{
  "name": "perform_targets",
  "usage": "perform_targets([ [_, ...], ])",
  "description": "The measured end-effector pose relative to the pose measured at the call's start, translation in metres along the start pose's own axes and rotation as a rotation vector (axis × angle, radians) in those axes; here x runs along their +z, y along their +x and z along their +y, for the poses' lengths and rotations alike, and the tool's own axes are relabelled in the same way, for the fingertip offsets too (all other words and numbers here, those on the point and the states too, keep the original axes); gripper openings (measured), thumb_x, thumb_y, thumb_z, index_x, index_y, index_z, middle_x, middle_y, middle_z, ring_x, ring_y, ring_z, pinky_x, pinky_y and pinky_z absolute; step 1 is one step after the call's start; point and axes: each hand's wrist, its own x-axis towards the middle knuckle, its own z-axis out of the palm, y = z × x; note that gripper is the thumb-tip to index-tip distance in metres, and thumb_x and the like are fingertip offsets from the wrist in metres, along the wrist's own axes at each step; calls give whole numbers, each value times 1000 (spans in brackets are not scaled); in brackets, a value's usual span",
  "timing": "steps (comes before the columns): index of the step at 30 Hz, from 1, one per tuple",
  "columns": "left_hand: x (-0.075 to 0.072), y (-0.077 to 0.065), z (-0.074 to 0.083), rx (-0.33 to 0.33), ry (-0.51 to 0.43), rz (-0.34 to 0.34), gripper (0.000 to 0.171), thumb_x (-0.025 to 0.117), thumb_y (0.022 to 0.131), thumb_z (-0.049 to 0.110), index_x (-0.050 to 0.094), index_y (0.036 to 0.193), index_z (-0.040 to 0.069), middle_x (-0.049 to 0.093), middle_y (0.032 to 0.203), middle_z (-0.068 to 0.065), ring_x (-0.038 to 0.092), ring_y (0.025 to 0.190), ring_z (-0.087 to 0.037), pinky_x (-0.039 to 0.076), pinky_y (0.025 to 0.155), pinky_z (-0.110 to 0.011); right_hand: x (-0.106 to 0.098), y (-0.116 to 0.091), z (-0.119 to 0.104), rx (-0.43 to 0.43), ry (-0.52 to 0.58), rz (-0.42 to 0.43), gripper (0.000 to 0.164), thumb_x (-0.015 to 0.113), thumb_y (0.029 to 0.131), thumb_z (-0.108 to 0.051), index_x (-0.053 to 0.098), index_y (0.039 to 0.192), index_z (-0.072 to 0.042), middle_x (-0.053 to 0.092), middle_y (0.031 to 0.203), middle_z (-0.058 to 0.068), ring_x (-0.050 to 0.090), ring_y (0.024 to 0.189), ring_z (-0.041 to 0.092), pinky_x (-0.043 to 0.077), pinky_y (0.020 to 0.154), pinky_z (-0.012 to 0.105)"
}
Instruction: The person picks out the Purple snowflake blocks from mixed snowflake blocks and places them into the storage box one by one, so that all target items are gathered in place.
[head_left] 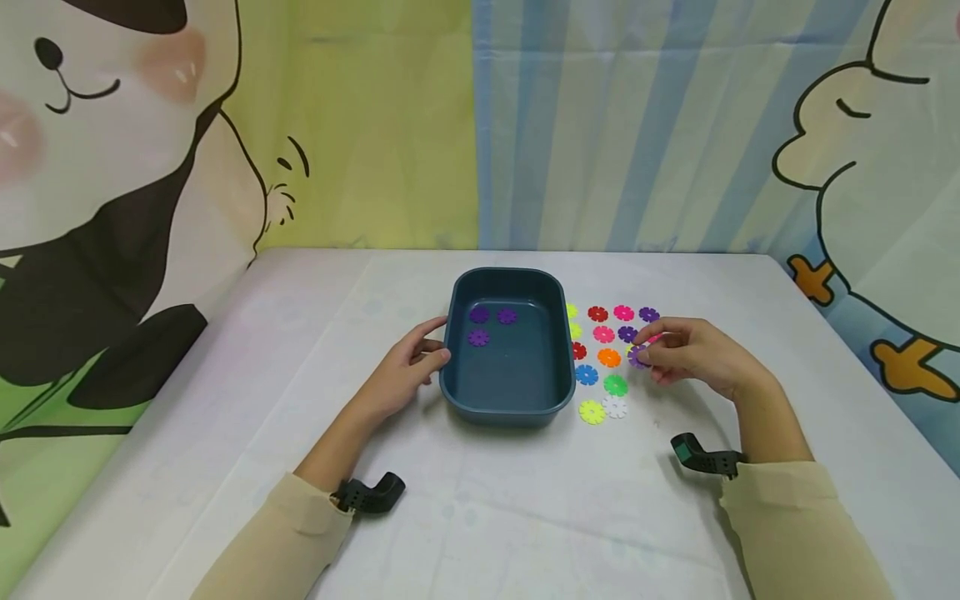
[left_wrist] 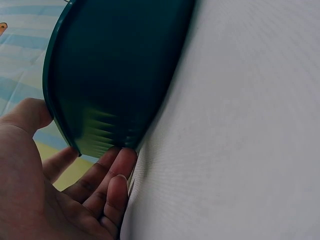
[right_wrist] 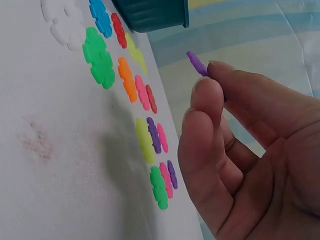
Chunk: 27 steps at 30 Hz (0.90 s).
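The right hand [head_left: 686, 354] is up over the bench [head_left: 480, 508], with its wrist bent and its palm facing in. Its grip is a small pinch: the thumb and fingertips have one purple disc [right_wrist: 197, 63] between them. The left hand [head_left: 401, 371] is on the far side, by a blue-green tub [head_left: 506, 379]. Its grip is loose, with the thumb and softly bent fingers resting on the outside of the tub's left wall.

The pinched disc is thin and bright purple, and it is up off the bench, to the right of the tub. The fingers cover part of it, so I can't see its whole shape well. Three purple discs [head_left: 478, 337] lie flat inside the tub, round like little flowers, with cuts all around their edges. More colored discs [head_left: 609, 357] lie on the bench, between the tub and the right hand and partly under that hand.

The right wrist view shows the purple disc from its thin side. It also shows a green disc [right_wrist: 159, 187] that the right hand hides in the head view. The left wrist view shows fingertips low on the tub's wall, which the head view does not show.
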Motion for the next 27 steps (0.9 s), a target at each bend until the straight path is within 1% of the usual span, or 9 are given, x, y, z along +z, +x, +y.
perform_targets([
  [3, 0, 0, 0, 4, 0, 0, 58, 58, 105, 25, 38, 160, 19, 63, 136, -22, 64, 114, -32, 50, 83, -35, 3, 0, -3, -18, 1, 14, 49, 77, 94, -30, 60, 131, -4, 70, 110, 14, 70, 85, 28, 61, 79, 33],
  [7, 0, 0, 1, 8, 0, 0, 58, 58, 105, 24, 38, 160, 18, 63, 136, -23, 65, 113, -32, 50, 82, -35, 7, -1, -7, -48, 8, 55, 48, 77, 94, -30, 60, 130, -3, 71, 108, 14, 69, 81, 27, 61, 77, 32],
  [12, 0, 0, 2, 3, -1, 1, 59, 58, 105, 24, 38, 160, 18, 62, 136, -23, 64, 113, -32, 50, 82, -35, 10, 0, -13, -50, 38, 114, 50, 77, 94, -34, 60, 131, -5, 70, 106, 11, 69, 79, 25, 60, 77, 30],
  [15, 0, 0, 2, -2, 1, 2, 59, 58, 105, 24, 38, 160, 19, 62, 136, -23, 64, 115, -32, 50, 82, -35, 10, 1, -16, -23, 108, 123, 51, 76, 95, -32, 58, 134, -5, 71, 105, 5, 71, 83, 23, 60, 79, 27],
  [18, 0, -1, 2, -6, 0, 1, 59, 58, 105, 24, 38, 160, 19, 62, 137, -23, 64, 116, -32, 50, 83, -35, 9, 0, -19, 15, 218, 113, 49, 73, 98, -26, 54, 137, -5, 72, 102, -1, 74, 89, 21, 60, 82, 26],
  [22, 0, -1, 1, -7, -4, 0, 59, 58, 106, 24, 37, 160, 19, 62, 137, -23, 63, 117, -33, 50, 83, -35, 9, -2, -22, 40, 338, 93, 44, 72, 99, -22, 53, 135, -7, 74, 98, -4, 76, 92, 19, 60, 84, 27],
  [27, 0, -1, 1, -2, -6, -5, 58, 58, 106, 24, 37, 160, 19, 62, 137, -23, 63, 117, -33, 50, 83, -35, 11, -3, -25, 41, 400, 73, 41, 73, 98, -22, 54, 132, -10, 74, 97, -4, 76, 90, 18, 60, 82, 27],
])
